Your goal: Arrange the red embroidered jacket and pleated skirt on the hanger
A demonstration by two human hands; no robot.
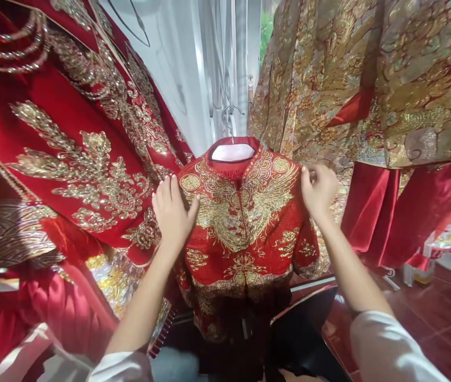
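Note:
A red jacket (245, 228) with gold embroidery hangs in the middle on a white hanger (232, 153), its metal hook (228, 118) showing above the collar. My left hand (173, 209) lies against the shoulder at the left of the picture, its fingers stretched out and thumb apart. At the opposite shoulder, my right hand (320, 188) has its fingers curled in and appears to pinch the jacket's sleeve top. The jacket's lower part falls into dark shadow.
Red garments with gold beading (102, 175) hang close on the left. Gold patterned garments (329, 63) hang on the right, above red cloth (400, 212). Pale curtains (185, 58) are behind. A black panel-like object (303, 334) stands below right, over a tiled floor (444, 313).

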